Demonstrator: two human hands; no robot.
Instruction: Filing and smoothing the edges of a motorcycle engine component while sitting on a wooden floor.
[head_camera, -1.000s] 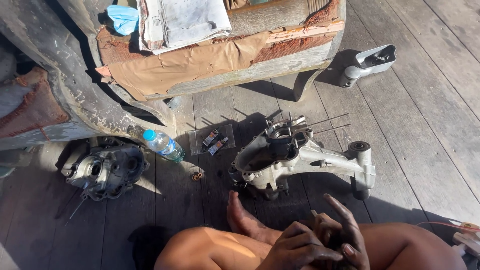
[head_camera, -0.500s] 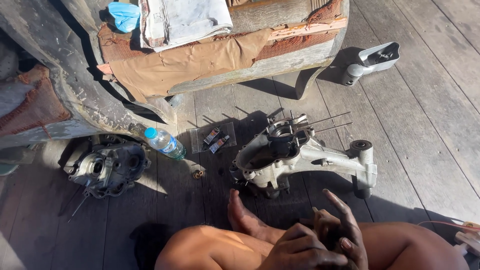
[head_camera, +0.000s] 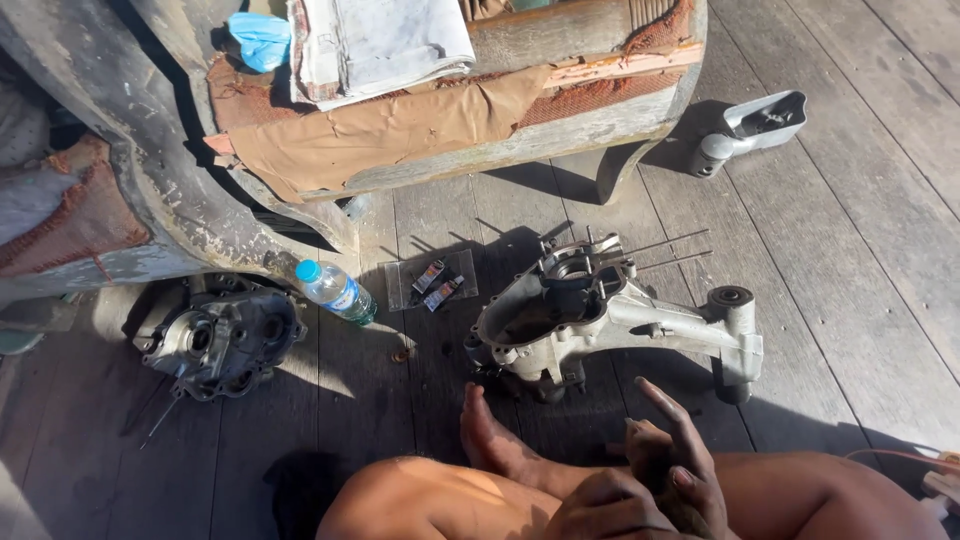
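On the plank floor (head_camera: 880, 260), open boards stretch to the right, while a worn upholstered seat (head_camera: 420, 140) crowds the top edge. Low in the head view, the left hand (head_camera: 600, 505) curls against the right hand (head_camera: 675, 465), whose fingers (head_camera: 670, 410) spread; any grip is unclear. Just beyond lies a grey metal engine casing (head_camera: 610, 320), studs pointing right, near a water bottle (head_camera: 335, 290).

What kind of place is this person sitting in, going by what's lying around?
Probably an informal repair spot for small engines, on a sunlit plank floor. A grey engine casing lies before the person's hands, a second dark casing sits to the left, and a worn, torn seat stands behind.
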